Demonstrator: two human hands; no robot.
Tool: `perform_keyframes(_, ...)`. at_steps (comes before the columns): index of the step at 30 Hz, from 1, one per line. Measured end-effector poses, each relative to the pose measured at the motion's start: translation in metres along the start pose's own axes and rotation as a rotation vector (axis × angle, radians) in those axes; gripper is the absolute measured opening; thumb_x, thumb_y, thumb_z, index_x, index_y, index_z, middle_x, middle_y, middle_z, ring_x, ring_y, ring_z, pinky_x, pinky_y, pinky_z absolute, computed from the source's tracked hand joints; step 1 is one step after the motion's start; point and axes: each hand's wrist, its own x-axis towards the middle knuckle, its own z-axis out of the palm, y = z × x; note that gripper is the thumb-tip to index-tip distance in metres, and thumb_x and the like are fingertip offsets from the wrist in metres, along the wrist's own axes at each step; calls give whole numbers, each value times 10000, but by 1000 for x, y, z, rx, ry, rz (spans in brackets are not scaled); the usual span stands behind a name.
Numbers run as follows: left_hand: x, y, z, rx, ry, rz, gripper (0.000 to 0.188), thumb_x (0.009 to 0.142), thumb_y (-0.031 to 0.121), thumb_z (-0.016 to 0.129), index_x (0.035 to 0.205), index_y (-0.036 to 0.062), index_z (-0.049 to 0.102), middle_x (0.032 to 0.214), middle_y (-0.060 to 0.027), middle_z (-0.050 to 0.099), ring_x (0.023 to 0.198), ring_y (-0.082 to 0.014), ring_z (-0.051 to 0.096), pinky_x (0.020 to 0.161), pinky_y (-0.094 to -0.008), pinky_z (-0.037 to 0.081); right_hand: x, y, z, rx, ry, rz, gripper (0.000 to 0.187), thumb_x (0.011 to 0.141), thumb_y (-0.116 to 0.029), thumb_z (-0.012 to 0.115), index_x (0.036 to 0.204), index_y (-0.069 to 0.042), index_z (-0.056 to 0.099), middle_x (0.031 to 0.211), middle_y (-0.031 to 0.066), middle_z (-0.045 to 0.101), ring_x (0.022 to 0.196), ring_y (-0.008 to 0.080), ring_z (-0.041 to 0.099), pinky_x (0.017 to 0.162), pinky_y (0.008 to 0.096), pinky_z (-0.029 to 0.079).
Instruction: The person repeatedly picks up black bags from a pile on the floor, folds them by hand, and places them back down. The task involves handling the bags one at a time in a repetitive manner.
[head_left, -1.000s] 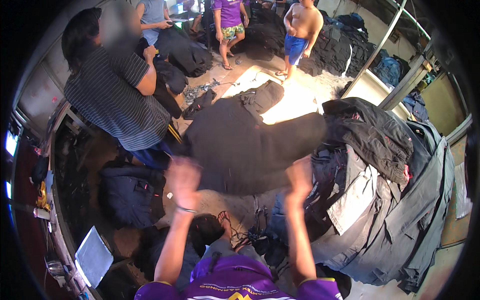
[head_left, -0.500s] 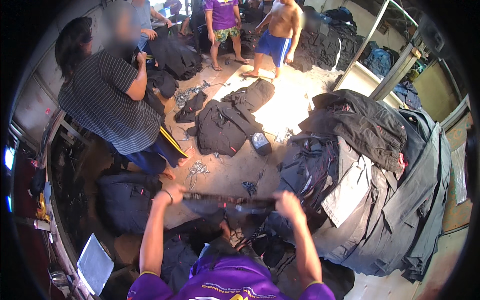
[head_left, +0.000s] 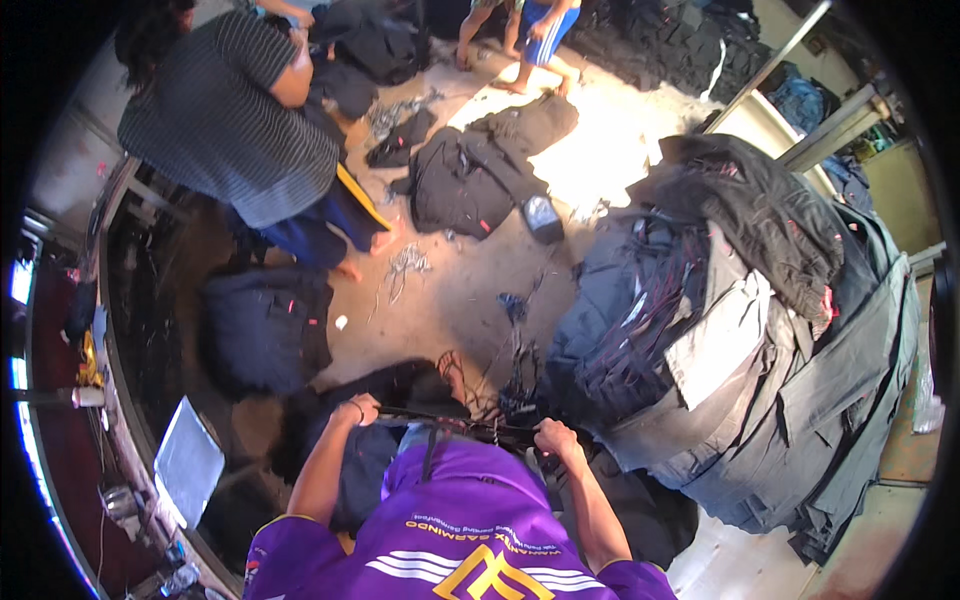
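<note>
A dark garment is stretched taut by its upper edge, close in front of my purple shirt. My left hand is closed round one end of that edge, and my right hand grips the other end. Its lower part hangs out of sight, so what sort of garment it is cannot be told. Just beyond it, on the floor, my bare foot partly shows. Dark cloth lies around my legs on both sides.
A large heap of dark garments rises on my right. At left sits a dark bundle, with a person in a striped shirt standing beyond it. Ahead, dark clothes and pale scraps lie on the floor. Other people stand farther off.
Both my hands have come down and nearer my body, drawing the held edge in with them. The view has tilted lower. Two people at the back now bend down.
</note>
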Motion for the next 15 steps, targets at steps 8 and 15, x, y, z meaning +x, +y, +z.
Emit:
perform_keyframes(8,-146,43,-12,17,-89,-125,326,894,241,656,1214,228,710,1214,-103,720,1244,-324,608,1161,-600,332,-133,5,-26,19,227,-224,404,772,-200,634,1149,-175,779,1070,225,733,1049,402,689,933,504,564)
perform_keyframes(15,-151,83,22,112,-235,-15,370,908,257,646,1275,210,643,1245,-125,705,1186,-342,655,1124,-705,304,-152,5,-30,146,-37,-208,381,802,-184,639,1157,-101,747,1025,260,726,1006,433,695,933,499,564)
